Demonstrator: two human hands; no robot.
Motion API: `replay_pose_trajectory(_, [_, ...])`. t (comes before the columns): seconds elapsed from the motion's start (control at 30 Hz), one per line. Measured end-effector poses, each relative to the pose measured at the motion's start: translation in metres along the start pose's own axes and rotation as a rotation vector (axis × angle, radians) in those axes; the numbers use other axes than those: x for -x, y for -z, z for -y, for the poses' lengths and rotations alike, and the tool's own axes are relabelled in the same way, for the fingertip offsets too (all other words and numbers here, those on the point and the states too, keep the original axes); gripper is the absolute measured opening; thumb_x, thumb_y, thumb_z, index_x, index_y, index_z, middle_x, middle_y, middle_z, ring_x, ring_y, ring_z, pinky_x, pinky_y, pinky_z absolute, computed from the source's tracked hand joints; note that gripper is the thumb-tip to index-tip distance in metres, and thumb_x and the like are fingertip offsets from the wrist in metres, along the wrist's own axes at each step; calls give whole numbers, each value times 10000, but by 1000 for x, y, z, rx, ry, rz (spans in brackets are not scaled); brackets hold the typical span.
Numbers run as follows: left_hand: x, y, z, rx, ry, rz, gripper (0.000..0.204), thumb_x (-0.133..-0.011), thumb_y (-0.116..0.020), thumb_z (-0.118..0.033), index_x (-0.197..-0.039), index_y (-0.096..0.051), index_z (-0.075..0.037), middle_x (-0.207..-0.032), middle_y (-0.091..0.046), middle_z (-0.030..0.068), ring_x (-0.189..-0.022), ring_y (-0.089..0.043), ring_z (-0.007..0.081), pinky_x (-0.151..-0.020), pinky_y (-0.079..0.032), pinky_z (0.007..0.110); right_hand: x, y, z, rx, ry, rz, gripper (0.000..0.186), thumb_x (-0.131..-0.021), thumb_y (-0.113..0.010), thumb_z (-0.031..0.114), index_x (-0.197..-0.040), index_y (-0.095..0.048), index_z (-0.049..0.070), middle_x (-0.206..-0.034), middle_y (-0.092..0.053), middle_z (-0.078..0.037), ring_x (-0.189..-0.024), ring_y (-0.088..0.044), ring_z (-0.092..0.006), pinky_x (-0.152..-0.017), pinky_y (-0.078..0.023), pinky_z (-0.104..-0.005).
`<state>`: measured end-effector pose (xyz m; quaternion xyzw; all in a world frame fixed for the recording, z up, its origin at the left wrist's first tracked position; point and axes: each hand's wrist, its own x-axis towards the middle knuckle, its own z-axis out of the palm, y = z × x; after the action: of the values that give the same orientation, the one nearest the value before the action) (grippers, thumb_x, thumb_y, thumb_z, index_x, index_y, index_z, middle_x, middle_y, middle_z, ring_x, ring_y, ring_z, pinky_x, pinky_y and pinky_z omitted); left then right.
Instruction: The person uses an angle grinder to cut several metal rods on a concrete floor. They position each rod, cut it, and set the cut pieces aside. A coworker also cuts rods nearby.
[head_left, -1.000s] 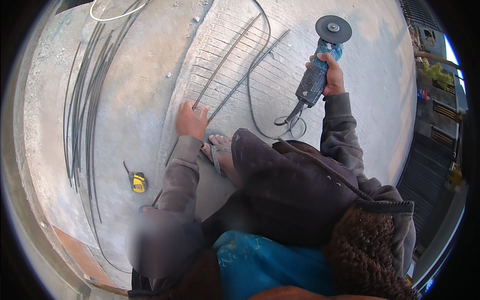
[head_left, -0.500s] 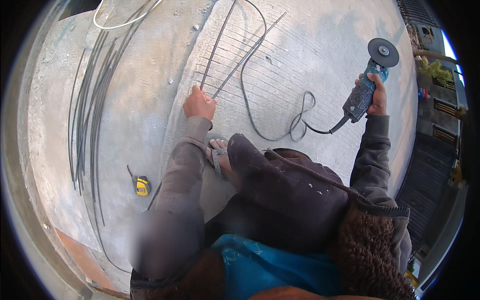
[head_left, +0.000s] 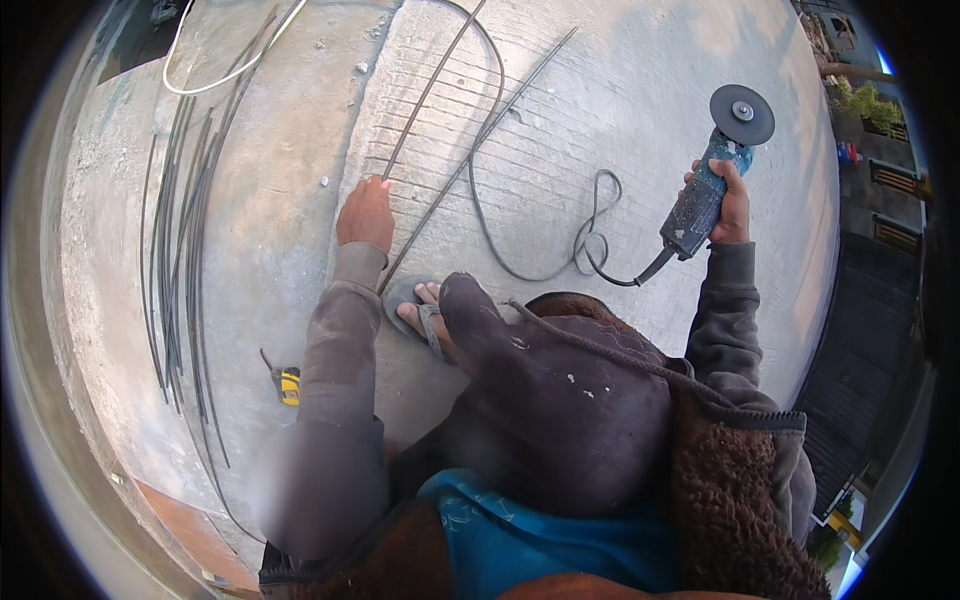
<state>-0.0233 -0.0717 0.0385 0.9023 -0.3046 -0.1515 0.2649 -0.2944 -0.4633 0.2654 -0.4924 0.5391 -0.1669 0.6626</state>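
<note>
The concrete floor point(head_left: 620, 120) carries all items; part of it is grooved. A bundle of long steel rods point(head_left: 180, 250) lies well to the left of the left hand point(head_left: 366, 212). Two separate rods point(head_left: 470, 150) run from the sandalled foot point(head_left: 420, 305) upward past that hand. The left hand presses down on the nearer rod, fingers curled over it. The right hand point(head_left: 733, 205) is raised to the right, closed fully around the body of a blue angle grinder point(head_left: 708, 185), disc uppermost. The grinder's black cable point(head_left: 590, 225) loops on the floor between the two hands. A yellow tape measure point(head_left: 287, 384) lies on the floor below the left hand, beside the sleeve
</note>
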Motion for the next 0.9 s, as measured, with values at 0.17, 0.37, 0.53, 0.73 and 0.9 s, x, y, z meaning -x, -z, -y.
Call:
replay_pose_trajectory(0.17, [66,5,40,-47,-63,-96,234,-1019,-500,-221,-1139,-620,-59,-1008,-614,142,-950,-614,349,-789,-512,446,2,-2,-10,3,-4,-39,391,-821,-664,311,-1049,-589,2,-823,-661,-135,-650,-668,-249,-648,-592,-388])
replay_pose_trajectory(0.37, [119,46,84,-135,-84,5,218,-1005,-532,-203,-1130,-634,-56,-977,-601,125,-902,-617,315,-732,-521,422,1,1,-17,5,-14,-48,408,-825,-660,318,-1067,-586,-2,-829,-663,-131,-669,-669,-251,-651,-590,-388])
replay_pose_trajectory(0.53, [110,35,77,-117,-150,-5,199,-975,-578,-174,-1117,-653,-57,-931,-576,112,-871,-602,308,-738,-509,414,-4,-7,-27,-36,-48,-14,382,-833,-671,280,-1070,-587,-8,-853,-655,-138,-702,-661,-243,-649,-575,-381])
replay_pose_trajectory(0.73, [31,-26,9,-6,-233,-121,214,-933,-631,-180,-1109,-695,-77,-931,-578,82,-902,-575,286,-795,-481,404,1,-19,-27,-30,-55,-6,374,-827,-681,258,-1066,-584,-13,-855,-646,-137,-723,-658,-241,-655,-568,-385])
replay_pose_trajectory(0.9, [-12,-60,-29,49,-105,-109,211,-918,-638,-157,-1104,-722,-103,-953,-584,64,-940,-563,276,-826,-475,391,-8,-11,-31,-7,-5,-55,404,-829,-645,310,-1071,-589,-9,-832,-668,-149,-651,-674,-264,-656,-593,-394])
